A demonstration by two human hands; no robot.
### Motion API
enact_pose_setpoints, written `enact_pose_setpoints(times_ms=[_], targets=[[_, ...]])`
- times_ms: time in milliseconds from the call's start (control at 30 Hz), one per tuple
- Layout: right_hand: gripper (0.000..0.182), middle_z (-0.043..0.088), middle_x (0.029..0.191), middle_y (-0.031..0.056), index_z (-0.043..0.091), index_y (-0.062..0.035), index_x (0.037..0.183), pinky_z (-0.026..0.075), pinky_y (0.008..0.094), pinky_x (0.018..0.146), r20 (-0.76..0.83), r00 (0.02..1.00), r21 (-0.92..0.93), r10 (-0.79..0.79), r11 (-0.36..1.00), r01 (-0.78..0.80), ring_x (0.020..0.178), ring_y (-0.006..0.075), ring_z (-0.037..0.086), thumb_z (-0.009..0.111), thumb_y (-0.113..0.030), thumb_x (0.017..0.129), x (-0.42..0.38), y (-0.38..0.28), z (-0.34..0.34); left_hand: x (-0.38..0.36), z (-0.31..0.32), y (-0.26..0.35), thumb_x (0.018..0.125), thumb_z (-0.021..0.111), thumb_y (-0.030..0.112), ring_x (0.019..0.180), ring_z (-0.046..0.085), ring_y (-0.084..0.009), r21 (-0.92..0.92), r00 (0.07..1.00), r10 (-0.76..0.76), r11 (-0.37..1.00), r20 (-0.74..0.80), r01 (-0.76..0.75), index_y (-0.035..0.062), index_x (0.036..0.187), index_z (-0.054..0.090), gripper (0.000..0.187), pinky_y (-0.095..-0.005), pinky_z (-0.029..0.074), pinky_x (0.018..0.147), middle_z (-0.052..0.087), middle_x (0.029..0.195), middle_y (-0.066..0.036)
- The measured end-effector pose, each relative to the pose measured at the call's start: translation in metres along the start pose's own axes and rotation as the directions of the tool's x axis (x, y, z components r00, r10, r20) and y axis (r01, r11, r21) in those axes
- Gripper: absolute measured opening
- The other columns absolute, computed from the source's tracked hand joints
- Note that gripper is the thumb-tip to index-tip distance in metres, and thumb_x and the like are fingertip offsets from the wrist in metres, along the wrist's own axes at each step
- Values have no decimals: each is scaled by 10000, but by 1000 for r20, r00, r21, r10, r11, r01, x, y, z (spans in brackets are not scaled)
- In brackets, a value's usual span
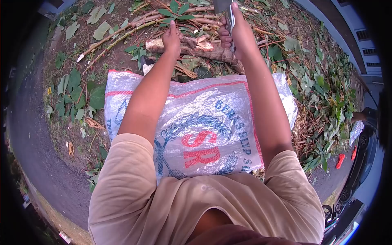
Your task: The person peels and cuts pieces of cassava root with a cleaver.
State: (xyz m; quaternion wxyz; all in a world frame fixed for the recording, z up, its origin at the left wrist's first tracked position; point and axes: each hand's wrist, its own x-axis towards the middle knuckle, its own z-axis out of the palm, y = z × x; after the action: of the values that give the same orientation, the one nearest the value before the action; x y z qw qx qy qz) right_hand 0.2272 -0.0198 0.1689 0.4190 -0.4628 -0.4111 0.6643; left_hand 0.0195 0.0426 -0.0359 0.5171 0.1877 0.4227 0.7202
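Right hand (234,32) grips a blade (224,10); left hand (171,38) presses a log (204,51). Below lie leaf-strewn soil (81,61), a woven sack (204,122) and asphalt (28,134).

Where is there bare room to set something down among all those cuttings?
Free: the woven sack between the arms, and the bare soil left of the left hand. Crowded: the cut log and branches by the right hand gripping the blade, and leaf litter at right.

Two hands, the left hand (171,40) and the right hand (237,30), one blade (224,8), one thick cut log (204,51), one printed woven sack (200,122) and two red scraps (340,160) at far right.
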Motion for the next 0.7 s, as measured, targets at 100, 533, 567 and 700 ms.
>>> enact_pose_setpoints(times_ms=[100, 533, 567, 700], targets=[[532, 393, 591, -55, 474, -128, 741, 280, 252, 442, -216, 848, -255, -485, 866, 430, 472, 74, 351, 517, -539, 1076, -23, -65, 39, -1, 2, -2, 1095, 577, 419, 633, 349, -96, 31, 999, 19, 999, 47, -21, 125, 721, 425, 499, -286, 356, 580, 373, 702, 31], [526, 377, 630, -52, 466, -147, 878, 273, 221, 410, 129, 868, 202, 479, 844, -496, 460, 54, 334, 475, -644, 1048, 29, 124, -31, -5, -12, -2, 1090, 587, 416, 636, 362, -108, -66, 1000, 7, 998, -20, -8, 135, 722, 385, 505, -287, 352, 569, 363, 709, 28], [526, 377, 630, -52, 466, -147, 878, 273, 221, 410, 131, 875, 199, 465, 853, -483, 460, 54, 334, 475, -644, 1048, 35, 122, -43, 0, -7, 1, 1089, 589, 413, 639, 368, -110, -87, 1000, -4, 996, -21, 2, 135, 724, 386, 502, -285, 352, 571, 369, 710, 28], [495, 383, 617, -56, 473, -136, 915, 298, 222, 420, 204, 868, 513, 452, 706, -488, 460, 56, 365, 434, -602, 1079, 40, 103, -57, 0, -10, -5, 1056, 659, 384, 655, 455, -136, 236, 990, 37, 972, -135, -4, 47, 850, 576, 404, -329, 418, 599, 434, 701, 18]])
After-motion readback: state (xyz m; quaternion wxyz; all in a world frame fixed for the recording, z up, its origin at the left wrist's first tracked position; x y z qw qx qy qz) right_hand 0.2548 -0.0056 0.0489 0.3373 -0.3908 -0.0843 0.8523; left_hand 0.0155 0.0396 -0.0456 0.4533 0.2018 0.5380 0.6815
